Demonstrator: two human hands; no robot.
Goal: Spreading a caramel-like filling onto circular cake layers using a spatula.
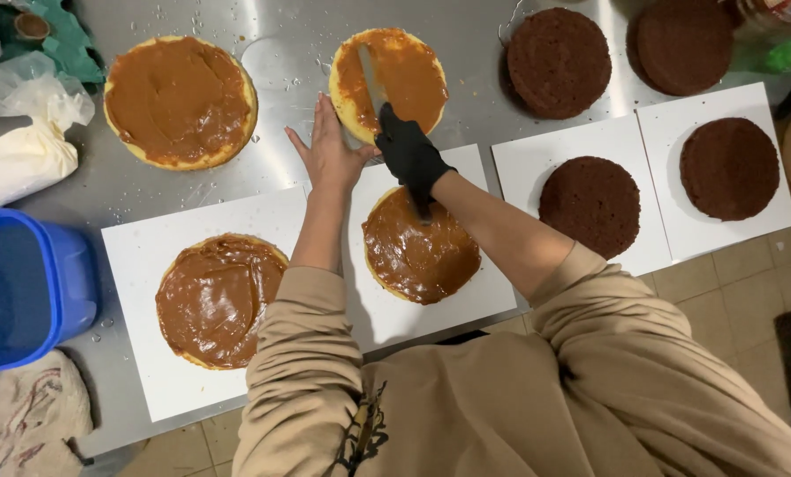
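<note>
My right hand (408,155), in a black glove, grips a long metal spatula (370,78) whose blade lies across a yellow cake round (404,71) coated with brown caramel cream. My bare left hand (329,150) rests flat against that round's near left edge, fingers together. Just below my hands, another cream-covered round (422,256) sits on a white square board (466,300).
Two more cream-covered rounds lie at left (179,97) (219,296), the nearer on a white board. Several dark chocolate rounds (590,203) sit at right, two on boards. A blue tub (24,287), a piping bag (24,150) and a cloth (29,415) occupy the left side of the steel table (289,53).
</note>
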